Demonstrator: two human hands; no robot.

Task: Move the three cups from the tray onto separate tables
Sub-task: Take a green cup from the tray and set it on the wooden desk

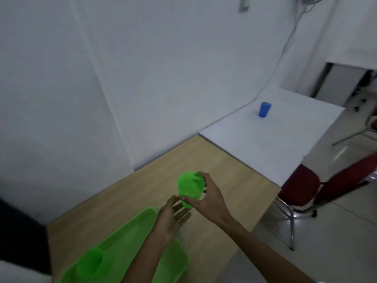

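My right hand (206, 198) grips a green cup (189, 187) from its right side, just above the wooden table (224, 166), beyond the far corner of the green tray (130, 237). My left hand (171, 218) is open with fingers spread, its fingertips at the cup's base, hovering over the tray's far end. A second green cup (89, 262) stands in the tray's near left part. A blue cup (264, 109) stands upright on the white table (265, 144) further away to the right.
The white table butts against the wooden one along the white wall (142, 78). A dark red chair (306, 186) with metal legs stands right of the tables. A dark object (20, 231) lies at the left edge.
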